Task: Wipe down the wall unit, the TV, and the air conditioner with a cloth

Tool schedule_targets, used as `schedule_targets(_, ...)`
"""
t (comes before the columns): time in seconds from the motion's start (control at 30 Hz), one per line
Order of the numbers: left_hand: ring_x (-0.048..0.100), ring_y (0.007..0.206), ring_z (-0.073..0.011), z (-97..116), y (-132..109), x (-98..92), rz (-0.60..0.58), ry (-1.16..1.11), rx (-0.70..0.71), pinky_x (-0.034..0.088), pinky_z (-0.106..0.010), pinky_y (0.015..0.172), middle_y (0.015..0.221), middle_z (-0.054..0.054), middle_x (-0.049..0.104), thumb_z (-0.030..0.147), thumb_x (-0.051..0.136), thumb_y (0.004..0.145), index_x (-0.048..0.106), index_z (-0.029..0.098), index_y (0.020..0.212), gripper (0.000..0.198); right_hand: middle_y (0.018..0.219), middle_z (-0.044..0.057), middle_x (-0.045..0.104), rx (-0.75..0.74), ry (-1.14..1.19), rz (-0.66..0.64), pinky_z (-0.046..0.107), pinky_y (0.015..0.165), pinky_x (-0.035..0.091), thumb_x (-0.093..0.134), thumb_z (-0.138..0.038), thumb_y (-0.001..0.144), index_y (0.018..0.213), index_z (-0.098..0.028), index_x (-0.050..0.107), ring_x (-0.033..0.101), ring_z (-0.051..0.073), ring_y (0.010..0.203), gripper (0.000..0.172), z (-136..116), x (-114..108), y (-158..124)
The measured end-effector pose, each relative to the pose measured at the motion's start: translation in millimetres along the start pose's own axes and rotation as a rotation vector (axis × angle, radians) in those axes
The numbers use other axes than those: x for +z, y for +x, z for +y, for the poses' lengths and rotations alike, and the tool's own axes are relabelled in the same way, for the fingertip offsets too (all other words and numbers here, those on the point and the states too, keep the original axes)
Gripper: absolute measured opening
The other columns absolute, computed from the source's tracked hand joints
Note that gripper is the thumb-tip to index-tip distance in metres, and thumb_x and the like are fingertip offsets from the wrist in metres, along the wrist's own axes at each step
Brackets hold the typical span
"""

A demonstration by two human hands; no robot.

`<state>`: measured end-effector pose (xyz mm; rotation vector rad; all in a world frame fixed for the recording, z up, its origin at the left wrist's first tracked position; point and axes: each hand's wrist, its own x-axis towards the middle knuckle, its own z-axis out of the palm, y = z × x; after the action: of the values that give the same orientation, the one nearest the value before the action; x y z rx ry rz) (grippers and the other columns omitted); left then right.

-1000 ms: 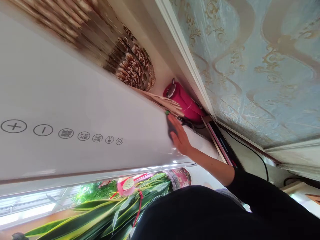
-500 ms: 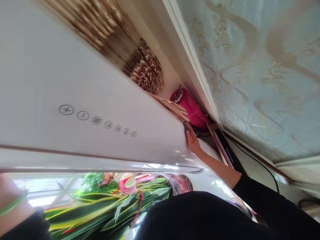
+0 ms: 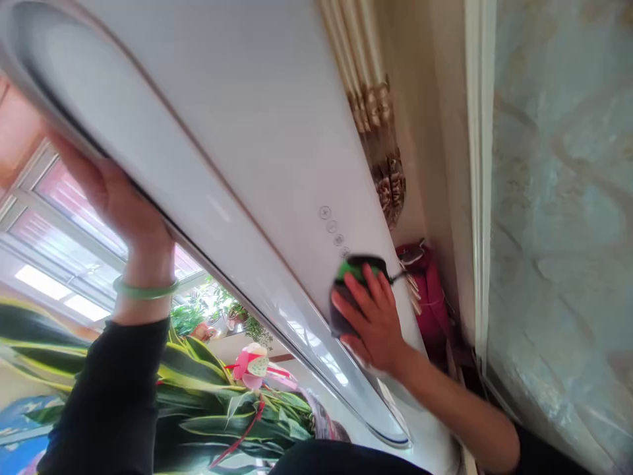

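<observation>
A tall white floor-standing air conditioner [image 3: 237,132] fills the view, seen tilted, with a row of round touch buttons [image 3: 333,227] on its front. My right hand [image 3: 376,320] presses a dark cloth with a green edge [image 3: 353,280] flat against the front panel, just below the buttons. My left hand [image 3: 113,198] grips the unit's left side edge higher up, fingers curled behind it; a green bangle circles that wrist.
A striped green plant [image 3: 208,409] with a pink flower ornament [image 3: 250,366] stands at the lower left before a window. A brown patterned curtain [image 3: 380,152] and a magenta object [image 3: 428,290] are wedged behind the unit, against the patterned wall [image 3: 558,218].
The view has swung so the unit runs steeply. My right hand with the cloth moved from the unit's edge by the magenta object up the front panel. My left hand now holds the side.
</observation>
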<state>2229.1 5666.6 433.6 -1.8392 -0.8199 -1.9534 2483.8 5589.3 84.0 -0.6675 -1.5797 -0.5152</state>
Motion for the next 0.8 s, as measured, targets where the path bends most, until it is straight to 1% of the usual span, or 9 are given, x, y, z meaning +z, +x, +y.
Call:
schedule_targets(0.1,0.024,0.166,-0.0038,-10,2,4.7,0.042,-0.044,0.088,0.022,-0.021,0.139,0.181,0.003,0.022,0.019,0.029,0.101,0.016,0.011,0.165,0.065,0.183,-0.001,0.013,-0.002,-0.095,0.013,0.055,0.140,0.010,0.035,-0.037,0.112,0.173,-0.028,0.026,0.008,0.031,0.171,0.063,-3,8,-43)
schedule_targets(0.2,0.023,0.166,-0.0058,-15,-2,5.7,0.024,-0.070,0.127,0.021,-0.023,0.141,0.180,0.003,0.025,0.021,0.031,0.102,0.018,0.010,0.163,0.064,0.183,-0.002,0.014,-0.083,-0.124,-0.013,0.053,0.141,0.010,0.038,-0.041,0.111,0.170,-0.029,0.035,0.008,0.031,0.171,0.060,7,5,-16)
schedule_targets(0.27,0.024,0.166,-0.0061,-18,-4,4.3,0.016,-0.087,0.138,0.022,-0.022,0.141,0.180,0.003,0.026,0.021,0.033,0.102,0.020,0.009,0.163,0.063,0.181,0.002,0.025,-0.156,-0.141,-0.026,0.056,0.140,0.015,0.039,-0.048,0.110,0.168,-0.027,0.039,0.009,0.031,0.171,0.062,16,-3,38)
schedule_targets(0.37,0.024,0.166,-0.0055,-21,-6,3.3,0.018,-0.111,0.166,0.021,-0.021,0.141,0.178,0.007,0.030,0.022,0.036,0.104,0.026,0.013,0.162,0.059,0.175,0.006,0.039,-0.224,-0.150,-0.004,0.061,0.137,0.021,0.037,-0.059,0.109,0.168,-0.024,0.039,0.018,0.033,0.169,0.069,24,-19,146)
schedule_targets(0.47,0.027,0.164,-0.0039,-22,-7,4.8,0.039,-0.137,0.182,0.022,-0.018,0.140,0.174,0.013,0.037,0.020,0.040,0.106,0.033,0.021,0.159,0.054,0.173,0.008,0.041,-0.327,-0.263,0.062,0.048,0.134,0.025,0.019,-0.068,0.109,0.166,-0.012,0.039,0.030,0.034,0.164,0.083,23,-33,253)
schedule_targets(0.57,0.029,0.164,-0.0034,-17,-8,6.1,0.042,-0.141,0.191,0.024,-0.018,0.140,0.171,0.015,0.041,0.015,0.040,0.105,0.036,0.022,0.157,0.053,0.166,0.004,0.048,-0.325,-0.369,0.062,0.045,0.126,0.031,-0.002,-0.069,0.103,0.165,-0.009,0.041,0.041,0.032,0.157,0.096,20,-41,323)
schedule_targets(0.67,0.027,0.164,-0.0030,-13,-11,6.3,0.039,-0.121,0.161,0.022,-0.019,0.141,0.172,0.017,0.040,0.015,0.040,0.105,0.036,0.024,0.157,0.053,0.167,0.005,0.048,-0.297,-0.384,0.081,0.046,0.128,0.031,0.004,-0.068,0.107,0.166,-0.012,0.041,0.043,0.032,0.157,0.089,16,-42,325)
schedule_targets(0.73,0.026,0.165,-0.0038,-11,-13,6.3,0.040,-0.115,0.149,0.021,-0.019,0.141,0.172,0.017,0.039,0.016,0.039,0.105,0.036,0.024,0.158,0.054,0.173,0.011,0.040,-0.295,-0.354,0.091,0.046,0.134,0.025,0.014,-0.066,0.110,0.167,-0.013,0.040,0.033,0.034,0.163,0.082,14,-38,283)
schedule_targets(0.8,0.027,0.165,-0.0055,-9,-14,6.6,0.046,-0.121,0.145,0.021,-0.020,0.142,0.172,0.014,0.039,0.016,0.039,0.106,0.035,0.020,0.159,0.054,0.176,0.015,0.034,-0.275,-0.281,0.057,0.054,0.136,0.024,0.020,-0.065,0.110,0.167,-0.015,0.038,0.021,0.035,0.168,0.078,14,-31,218)
